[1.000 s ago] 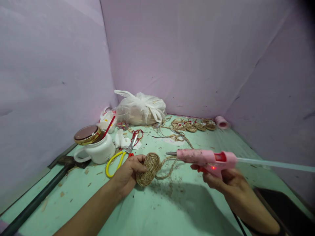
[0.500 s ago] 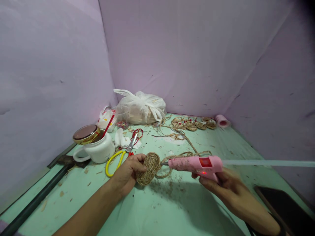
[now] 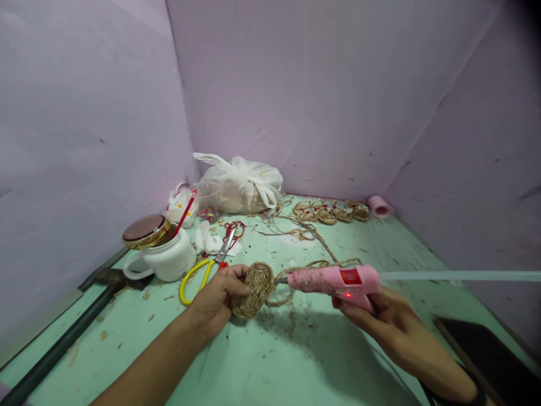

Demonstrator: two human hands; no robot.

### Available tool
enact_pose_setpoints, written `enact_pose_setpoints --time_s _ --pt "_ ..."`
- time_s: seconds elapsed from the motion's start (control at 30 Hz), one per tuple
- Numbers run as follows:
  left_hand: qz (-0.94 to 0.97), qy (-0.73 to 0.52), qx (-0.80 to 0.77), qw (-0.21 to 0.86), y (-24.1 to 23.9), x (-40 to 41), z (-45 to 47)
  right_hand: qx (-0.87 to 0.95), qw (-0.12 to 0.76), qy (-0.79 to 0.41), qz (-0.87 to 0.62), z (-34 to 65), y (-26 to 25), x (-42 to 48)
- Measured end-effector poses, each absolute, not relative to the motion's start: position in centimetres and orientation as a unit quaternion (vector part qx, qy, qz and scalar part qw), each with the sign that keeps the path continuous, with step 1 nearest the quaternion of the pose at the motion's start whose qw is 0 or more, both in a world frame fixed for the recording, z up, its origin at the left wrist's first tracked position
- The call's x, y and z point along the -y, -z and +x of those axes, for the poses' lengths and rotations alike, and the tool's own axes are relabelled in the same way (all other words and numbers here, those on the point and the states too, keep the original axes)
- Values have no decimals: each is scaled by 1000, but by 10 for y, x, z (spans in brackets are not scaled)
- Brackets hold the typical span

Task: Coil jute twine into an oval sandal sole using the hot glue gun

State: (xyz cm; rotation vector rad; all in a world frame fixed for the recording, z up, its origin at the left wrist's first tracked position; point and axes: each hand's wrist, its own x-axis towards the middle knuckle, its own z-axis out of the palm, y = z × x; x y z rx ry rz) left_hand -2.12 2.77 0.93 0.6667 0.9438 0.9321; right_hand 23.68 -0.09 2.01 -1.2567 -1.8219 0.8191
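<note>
Between the thumb and fingers of my left hand (image 3: 217,299) is an oval coil of braided straw rope (image 3: 255,288), held up just above the table. My right hand (image 3: 395,327) grips a pink hot glue gun (image 3: 332,280) by its handle. A red light glows on the gun, and a long clear glue stick (image 3: 456,276) sticks out of its back. The gun's metal nozzle points left, at the coil's right edge; whether it touches cannot be made out. From the coil a loose length of rope (image 3: 323,245) runs back across the table.
Yellow-handled scissors (image 3: 205,282) lie beside my left hand. Left stand a white mug (image 3: 171,260) with a gold-rimmed lid (image 3: 146,231) and a dark-handled hammer (image 3: 67,335). Behind are a white plastic bag (image 3: 240,183), beaded rope pieces (image 3: 327,211) and a pink spool (image 3: 380,207). A black phone (image 3: 486,352) lies right.
The whole view has shifted very slightly. Both hands, the coil and the glue gun hold nearly the same positions relative to each other.
</note>
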Motion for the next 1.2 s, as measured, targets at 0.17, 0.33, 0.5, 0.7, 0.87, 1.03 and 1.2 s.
enact_pose_setpoints --time_s 0.17,0.33,0.5,0.7,0.87,1.03,1.2 --pt "314 -419 -432 734 -10 -27 -21 706 376 -312 -512 237 -21 3" --pt "314 -418 -437 732 -10 -27 -21 696 383 -325 -513 236 -22 4" --pt "316 -416 -441 730 -10 -27 -21 691 387 -331 -513 234 -23 4" --pt "321 -415 -445 726 -10 -27 -20 689 400 -330 -507 233 -24 4" --pt "326 -413 -448 723 -10 -27 -19 696 404 -320 -500 233 -21 3" --pt "336 -412 -453 716 -10 -25 -20 696 398 -314 -508 234 -22 3" --pt "335 -417 -457 711 -10 -25 -19 691 393 -315 -518 233 -26 5"
